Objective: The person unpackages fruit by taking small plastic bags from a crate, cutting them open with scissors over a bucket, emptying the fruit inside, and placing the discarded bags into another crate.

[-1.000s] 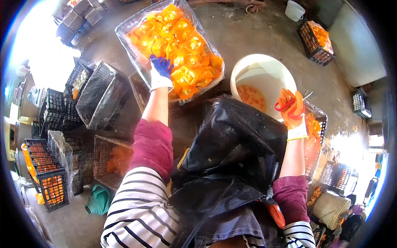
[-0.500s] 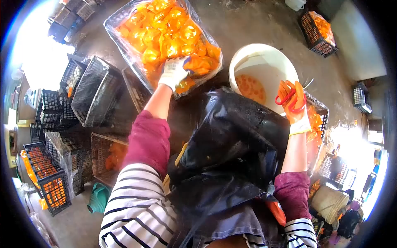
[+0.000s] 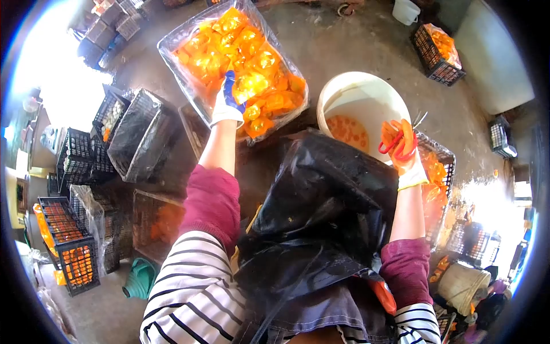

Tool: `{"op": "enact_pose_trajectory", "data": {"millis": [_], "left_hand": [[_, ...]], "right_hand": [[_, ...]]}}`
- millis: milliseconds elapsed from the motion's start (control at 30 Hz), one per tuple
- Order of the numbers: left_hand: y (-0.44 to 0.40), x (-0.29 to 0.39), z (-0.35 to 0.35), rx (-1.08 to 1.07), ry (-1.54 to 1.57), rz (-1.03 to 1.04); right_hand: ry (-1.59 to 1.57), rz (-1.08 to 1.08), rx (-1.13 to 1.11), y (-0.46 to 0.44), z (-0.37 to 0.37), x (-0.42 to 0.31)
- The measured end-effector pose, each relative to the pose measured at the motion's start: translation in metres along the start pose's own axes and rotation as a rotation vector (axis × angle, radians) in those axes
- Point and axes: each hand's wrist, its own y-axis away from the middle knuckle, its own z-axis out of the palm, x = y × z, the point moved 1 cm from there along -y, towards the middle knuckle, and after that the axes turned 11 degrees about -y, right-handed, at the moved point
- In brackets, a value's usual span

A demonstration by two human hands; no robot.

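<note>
Orange bundles (image 3: 264,59) by left hand (image 3: 229,103); right hand (image 3: 405,153) grips red-handled tool (image 3: 385,149)

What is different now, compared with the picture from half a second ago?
The left hand has moved leftward over the crate of orange items, turning so more blue shows; whether it grips or released anything is unclear. The right hand still holds the red-handled tool near the white bucket.

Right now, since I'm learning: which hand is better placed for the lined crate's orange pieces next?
Likely the left hand: it's at those pieces; the right hand holds a red tool.
</note>
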Motion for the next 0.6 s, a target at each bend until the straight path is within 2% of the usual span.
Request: {"op": "enact_pose_trajectory", "data": {"millis": [33,100,167,200,267,300,333,400,467,533,600], "left_hand": [[0.014,0.006,0.015,0.009,-0.034,-0.048],[0.018,0.001,0.034,-0.036,-0.021,-0.019],[0.009,-0.005,0.043,-0.081,-0.016,0.022],[-0.004,-0.010,0.040,-0.073,-0.022,0.086],[-0.025,-0.015,0.035,-0.054,-0.034,0.216],[-0.005,0.000,0.041,0.074,-0.408,0.421],[0.007,0.014,0.042,0.082,-0.602,0.442],[0.020,0.034,0.048,0.106,-0.527,0.373],[0.030,0.061,0.052,0.211,-0.620,0.204],[0.024,0.073,0.027,-0.013,-0.532,0.433],[-0.018,0.080,-0.016,-0.152,-0.828,0.661]], "right_hand": [[0.025,0.016,-0.024,-0.001,-0.003,0.001],[0.078,0.045,-0.071,-0.003,-0.005,0.000],[0.052,0.039,0.018,-0.002,0.001,0.002],[0.041,0.037,0.061,0.000,0.004,0.002],[0.135,0.061,0.009,-0.002,-0.006,0.000],[0.148,0.071,0.011,-0.001,-0.006,-0.002],[0.161,0.080,0.013,0.000,-0.004,-0.003],[0.178,0.062,0.038,0.002,-0.001,-0.004],[0.234,0.030,0.054,0.001,0.001,-0.003],[0.209,0.031,0.019,-0.005,-0.005,0.002],[0.193,0.051,0.010,-0.007,-0.009,0.006]]}}
